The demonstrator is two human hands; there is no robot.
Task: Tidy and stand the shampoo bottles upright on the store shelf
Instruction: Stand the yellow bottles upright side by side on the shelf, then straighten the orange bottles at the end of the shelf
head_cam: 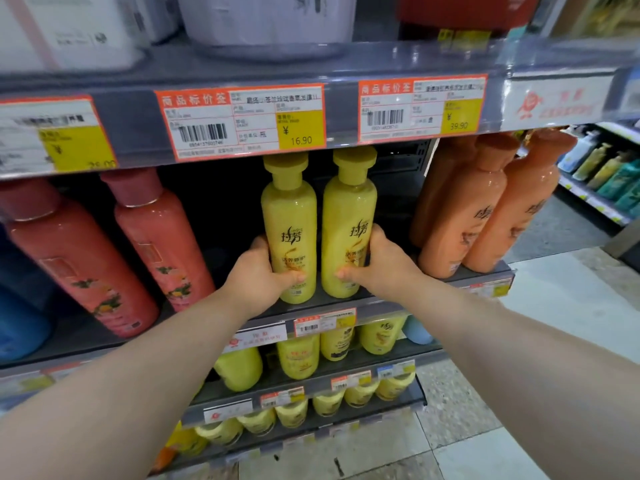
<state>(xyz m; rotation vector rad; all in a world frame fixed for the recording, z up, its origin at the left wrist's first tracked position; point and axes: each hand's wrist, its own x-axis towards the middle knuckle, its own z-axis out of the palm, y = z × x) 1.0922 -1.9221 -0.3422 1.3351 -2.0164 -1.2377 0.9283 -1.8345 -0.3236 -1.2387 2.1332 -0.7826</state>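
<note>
Two yellow shampoo bottles stand upright side by side on the middle shelf [388, 301]. My left hand [258, 273] grips the left yellow bottle [289, 216] low on its body, thumb across the label. My right hand [377, 263] grips the right yellow bottle [348, 216] the same way, fingers round its right side. A narrow gap separates the two bottles. Their caps reach almost up to the price-tag rail above.
Two red bottles [162, 237] stand to the left, and several orange bottles [485, 206] crowd the shelf's right end. Price tags [242, 119] line the rail above. Lower shelves hold more yellow bottles [299, 355]. An aisle floor [571, 306] opens to the right.
</note>
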